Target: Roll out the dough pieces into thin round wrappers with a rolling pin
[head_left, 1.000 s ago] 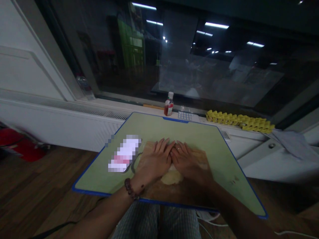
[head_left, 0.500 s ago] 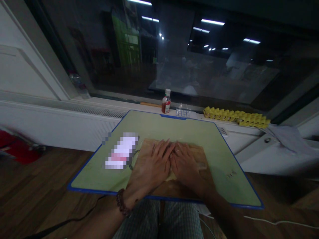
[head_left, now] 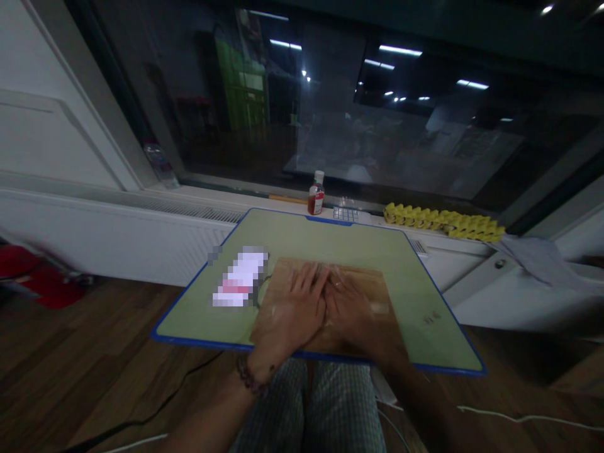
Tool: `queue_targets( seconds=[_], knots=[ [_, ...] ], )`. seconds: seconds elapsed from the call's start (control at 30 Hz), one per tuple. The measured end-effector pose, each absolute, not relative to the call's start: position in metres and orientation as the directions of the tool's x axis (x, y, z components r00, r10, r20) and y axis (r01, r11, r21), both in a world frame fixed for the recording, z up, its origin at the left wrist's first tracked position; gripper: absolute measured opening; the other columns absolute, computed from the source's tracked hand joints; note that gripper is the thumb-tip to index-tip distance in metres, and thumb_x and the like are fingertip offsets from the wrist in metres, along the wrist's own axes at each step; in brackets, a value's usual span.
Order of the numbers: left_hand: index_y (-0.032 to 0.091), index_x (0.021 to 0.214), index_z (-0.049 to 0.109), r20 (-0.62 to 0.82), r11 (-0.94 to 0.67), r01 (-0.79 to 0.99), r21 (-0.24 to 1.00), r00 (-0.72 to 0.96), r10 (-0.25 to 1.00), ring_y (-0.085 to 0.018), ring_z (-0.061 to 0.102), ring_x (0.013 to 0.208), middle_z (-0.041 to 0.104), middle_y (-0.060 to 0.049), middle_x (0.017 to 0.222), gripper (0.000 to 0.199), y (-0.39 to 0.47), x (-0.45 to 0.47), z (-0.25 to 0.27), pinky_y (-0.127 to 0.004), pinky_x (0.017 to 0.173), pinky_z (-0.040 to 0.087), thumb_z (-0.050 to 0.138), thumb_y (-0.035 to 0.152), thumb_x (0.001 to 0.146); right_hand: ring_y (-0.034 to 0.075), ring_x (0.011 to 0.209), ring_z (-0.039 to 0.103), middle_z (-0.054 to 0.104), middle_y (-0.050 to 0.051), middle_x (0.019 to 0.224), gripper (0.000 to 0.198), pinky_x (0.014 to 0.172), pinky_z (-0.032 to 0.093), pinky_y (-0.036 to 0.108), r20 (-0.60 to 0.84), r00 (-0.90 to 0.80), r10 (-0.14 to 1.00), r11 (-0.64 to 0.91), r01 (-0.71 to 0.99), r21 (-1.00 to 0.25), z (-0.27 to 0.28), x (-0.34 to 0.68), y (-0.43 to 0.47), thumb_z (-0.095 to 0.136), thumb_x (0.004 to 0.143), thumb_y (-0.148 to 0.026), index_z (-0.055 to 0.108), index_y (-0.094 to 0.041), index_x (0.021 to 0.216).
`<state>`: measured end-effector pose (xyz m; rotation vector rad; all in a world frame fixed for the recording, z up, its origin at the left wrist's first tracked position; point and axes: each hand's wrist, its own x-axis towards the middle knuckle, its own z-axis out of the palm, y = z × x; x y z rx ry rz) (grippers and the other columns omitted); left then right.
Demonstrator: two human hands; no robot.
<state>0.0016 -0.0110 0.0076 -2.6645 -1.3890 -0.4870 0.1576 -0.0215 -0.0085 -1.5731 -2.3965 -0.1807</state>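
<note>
Both of my hands lie side by side on a wooden board [head_left: 377,284], palms down and touching near the middle. My left hand [head_left: 304,309], with a dark beaded bracelet at its wrist, has its fingers stretched forward. Beside it my right hand [head_left: 348,308] is also laid flat with fingers extended. Whatever is under the palms is hidden. A small pale patch [head_left: 380,307] shows on the board just right of my right hand. The board rests on a light green table [head_left: 419,277] with a blue rim.
A bright pixelated oblong [head_left: 241,277] lies left of the board. Along the windowsill stand a bottle with a white cap [head_left: 316,194], a yellow egg-crate-shaped item [head_left: 441,221] and a clear bottle [head_left: 161,165]. A radiator [head_left: 117,223] runs behind the table.
My hands stay on the board and have shifted slightly against each other. A pale flat bit seen between my palms earlier is now covered. The camera view has tilted a little.
</note>
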Motion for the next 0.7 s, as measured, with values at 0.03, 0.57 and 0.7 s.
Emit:
queue_targets(
  seconds=[0.03,0.57,0.7],
  knots=[
    [0.015,0.153,0.031,0.331,-0.579,0.813,0.067,0.529,0.781,-0.028,0.028,0.146,0.037,-0.011,0.156,0.058,-0.019,0.001,0.006,-0.049,0.118,0.025,0.035,0.024,0.095,0.021,0.144,0.032,0.047,0.013,0.149,0.049,0.122,0.024,0.042,0.310,-0.375,0.874,0.410,0.910,-0.053,-0.010,0.158,-0.030,0.030,0.096,-0.016,0.049,-0.008,0.141],
    [0.010,0.153,0.028,0.163,-0.501,0.859,0.101,0.483,0.860,-0.031,0.022,0.148,0.032,-0.016,0.158,0.061,0.043,0.008,0.008,-0.054,0.116,0.024,0.033,0.018,0.092,0.023,0.145,0.031,0.039,0.014,0.153,0.049,0.120,0.020,0.050,0.173,-0.386,0.906,0.399,0.916,-0.042,0.002,0.157,0.040,0.033,0.096,-0.014,0.047,-0.013,0.143],
    [0.009,0.151,0.034,0.301,-0.553,0.831,0.050,0.516,0.802,-0.029,0.021,0.149,0.036,-0.014,0.156,0.059,0.002,0.007,0.007,-0.051,0.119,0.021,0.034,0.021,0.093,0.023,0.146,0.029,0.041,0.014,0.153,0.051,0.121,0.022,0.048,0.293,-0.410,0.864,0.430,0.903,-0.005,-0.017,0.163,0.000,0.028,0.096,-0.013,0.044,-0.009,0.145]
  ],
)
